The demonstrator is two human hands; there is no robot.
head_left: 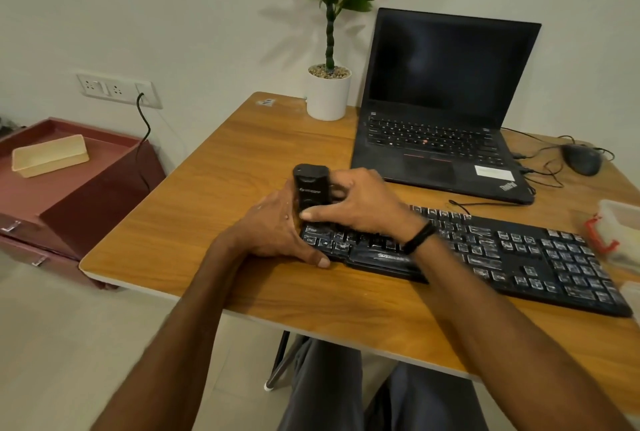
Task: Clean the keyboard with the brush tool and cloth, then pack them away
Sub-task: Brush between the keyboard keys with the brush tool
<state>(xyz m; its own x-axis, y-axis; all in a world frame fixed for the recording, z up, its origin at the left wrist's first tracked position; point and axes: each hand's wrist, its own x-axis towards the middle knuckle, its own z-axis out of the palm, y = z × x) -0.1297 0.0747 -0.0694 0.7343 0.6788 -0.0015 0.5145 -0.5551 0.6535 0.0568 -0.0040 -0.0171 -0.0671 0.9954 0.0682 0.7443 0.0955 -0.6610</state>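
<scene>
A black keyboard lies across the wooden table, running from the middle to the right edge. Upright on the keyboard's left end stands a black brush tool. My right hand grips the tool from the right, thumb across its front face. My left hand holds the keyboard's left end, thumb along its front edge and fingers behind the tool. No cloth is in view.
An open black laptop sits behind the keyboard, a potted plant to its left, a wired mouse to its right. A clear plastic box with a red clip is at the right edge. A maroon drawer unit holds a beige tray.
</scene>
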